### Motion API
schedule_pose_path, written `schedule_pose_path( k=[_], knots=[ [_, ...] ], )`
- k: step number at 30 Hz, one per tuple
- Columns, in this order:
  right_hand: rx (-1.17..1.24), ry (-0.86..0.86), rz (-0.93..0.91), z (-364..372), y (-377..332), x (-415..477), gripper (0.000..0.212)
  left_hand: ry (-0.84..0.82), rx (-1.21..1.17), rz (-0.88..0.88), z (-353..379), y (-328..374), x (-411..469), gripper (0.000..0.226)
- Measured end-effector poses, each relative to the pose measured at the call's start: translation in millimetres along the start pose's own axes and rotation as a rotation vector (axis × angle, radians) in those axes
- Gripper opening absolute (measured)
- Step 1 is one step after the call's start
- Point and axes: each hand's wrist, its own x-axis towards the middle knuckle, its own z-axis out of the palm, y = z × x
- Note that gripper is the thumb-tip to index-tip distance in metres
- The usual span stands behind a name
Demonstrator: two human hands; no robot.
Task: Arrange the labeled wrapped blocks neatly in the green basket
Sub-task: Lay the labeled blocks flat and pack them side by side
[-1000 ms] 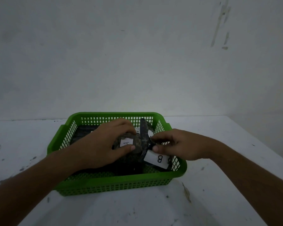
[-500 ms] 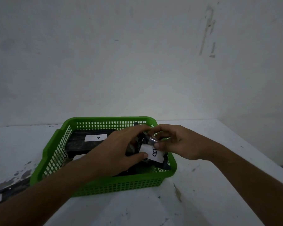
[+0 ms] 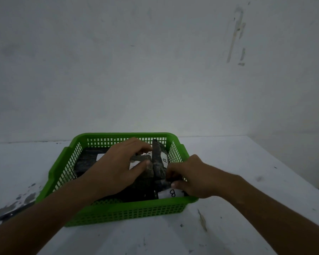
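Both hands working inside the green basket (image 3: 118, 212): left hand (image 3: 116, 168) gripping an upright wrapped block (image 3: 142, 159), right hand (image 3: 191, 179) pinching a near-right B-labelled block (image 3: 170, 193). Likely stiff, slick-wrapped; gripping by narrow edges.

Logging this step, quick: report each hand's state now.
Left hand: closed on the block labeled A, in the green basket.
Right hand: closed on a dark wrapped block above the near B label.

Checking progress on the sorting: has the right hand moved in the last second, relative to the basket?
Yes. The right hand has shifted toward the near right corner of the green basket.
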Motion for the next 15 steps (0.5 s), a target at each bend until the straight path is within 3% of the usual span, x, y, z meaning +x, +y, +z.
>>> schedule_pose_path(
  k=[7,15],
  knots=[
    [-0.346,-0.118,0.003,7,-4,19,0.025,-0.046,0.023,-0.033,-3,-14,-5,0.021],
    [-0.366,-0.023,-0.016,10,0,23,0.021,-0.054,-0.002,-0.036,-2,-22,-4,0.017]
  ],
)
